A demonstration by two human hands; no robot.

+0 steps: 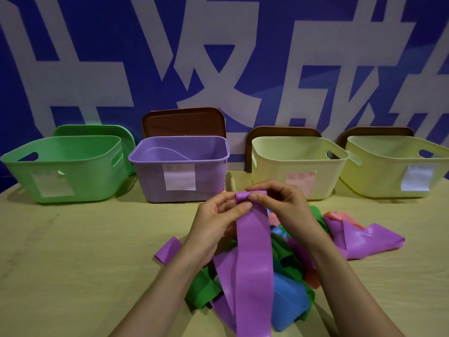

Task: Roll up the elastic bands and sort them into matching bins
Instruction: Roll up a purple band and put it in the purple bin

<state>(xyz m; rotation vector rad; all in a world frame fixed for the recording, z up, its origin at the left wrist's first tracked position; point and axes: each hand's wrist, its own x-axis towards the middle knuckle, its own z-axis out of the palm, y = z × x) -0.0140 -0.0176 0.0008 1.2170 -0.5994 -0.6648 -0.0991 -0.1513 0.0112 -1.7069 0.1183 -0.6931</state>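
Green bin (92, 171): far left on the table (73, 251), open, paper label on its front; not the target for this band
Purple bin (150, 181): second from left, open, just beyond the hands; judged to be the matching bin
Left hand (216, 222): raised above the table, fingers curled behind the band, thumb pressed on its front face just below the roll; use this thumb to hold the layers flat and square to the band's edges
Purple band (254, 239): held between both hands in mid-air, top end turned over into a first small roll, the long tail hanging down over the pile; only the first turn appears made, so most of the rolling remains
Right hand (281, 203): fingers curled over the top of the roll, thumb pinching it from the front; turn the roll down toward the tail in short wraps, with light tension so that it does not spring open
Pile of bands (289, 268): green, blue, pink and purple, loose beneath the tail; lift the tail clear of it to avoid snagging
Cream bin (272, 176): right of centre, open, labelled
Yellow bin (379, 176): far right, open, labelled
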